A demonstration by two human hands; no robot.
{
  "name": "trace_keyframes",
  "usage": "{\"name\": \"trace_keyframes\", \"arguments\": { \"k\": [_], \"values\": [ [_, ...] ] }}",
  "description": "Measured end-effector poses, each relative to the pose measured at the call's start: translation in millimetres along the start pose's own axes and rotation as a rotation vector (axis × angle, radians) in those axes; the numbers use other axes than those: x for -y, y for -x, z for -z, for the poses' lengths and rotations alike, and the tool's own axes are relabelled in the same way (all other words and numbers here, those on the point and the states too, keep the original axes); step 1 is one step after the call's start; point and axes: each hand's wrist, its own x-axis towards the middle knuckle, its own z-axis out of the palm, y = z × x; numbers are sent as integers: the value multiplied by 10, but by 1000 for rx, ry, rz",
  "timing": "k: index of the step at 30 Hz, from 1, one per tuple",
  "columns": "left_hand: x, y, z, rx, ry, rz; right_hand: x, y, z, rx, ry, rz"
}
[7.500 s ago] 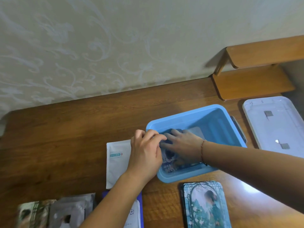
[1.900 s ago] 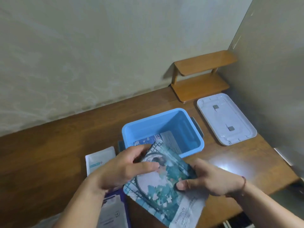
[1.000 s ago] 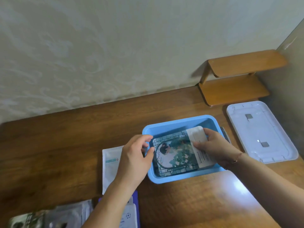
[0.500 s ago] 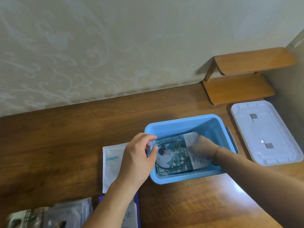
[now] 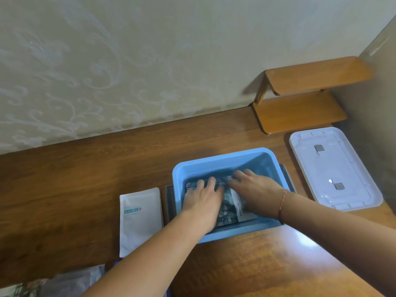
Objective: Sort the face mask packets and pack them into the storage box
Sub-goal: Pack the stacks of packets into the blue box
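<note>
Glossy wood table (image 5: 267, 264); smooth blue plastic box (image 5: 214, 163); white plastic lid (image 5: 351, 196); packet (image 5: 240, 211) possibly foil.

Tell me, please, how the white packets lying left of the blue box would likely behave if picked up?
The white packets look thin and flat, so probably light and floppy. They seem stacked, so the smooth pouches may slide apart unless pinched together.

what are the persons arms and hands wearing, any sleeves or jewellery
Both forearms are bare, with no sleeves in view. The right hand has a thin red string bracelet around its wrist. The left hand shows no bracelet, and no rings are visible on either.
</note>
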Motion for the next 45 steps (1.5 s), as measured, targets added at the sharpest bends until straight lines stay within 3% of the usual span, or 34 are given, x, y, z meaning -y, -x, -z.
{"name": "trace_keyframes", "arguments": {
  "k": [15,21,24,26,29,31,32,34,36,38,40,42,45],
  "values": [
    [-75,-70,1,170,37,231,-77,-129,-284,0,66,58],
    [-116,-23,66,263,-23,221,-52,-102,-194,18,43,50],
    [-11,204,269,161,114,115,-33,65,16,-4,-59,-1],
    [211,500,384,-31,381,35,38,309,203,-131,-213,-63],
    [606,1093,443,-316,985,36,318,806,391,-649,-577,-190],
    [894,1435,265,-538,1103,148,653,1140,409,-945,-946,-257],
    [1033,1553,97,-609,1075,238,852,1248,364,-1003,-1117,-258],
    [1208,1721,-264,-606,1019,410,1294,1333,188,-943,-1463,-209],
    [1212,1855,-634,-484,981,472,1680,1262,-110,-720,-1675,-204],
    [1059,1993,-962,-364,1039,447,1976,1068,-471,-428,-1680,-263],
    [829,2126,-1239,-297,1135,413,2161,849,-819,-237,-1557,-346],
    [650,2253,-1464,-291,1187,424,2307,688,-985,-148,-1543,-434],
    [531,2407,-1655,-349,1180,422,2416,539,-1096,-146,-1533,-538]
  ]
}}
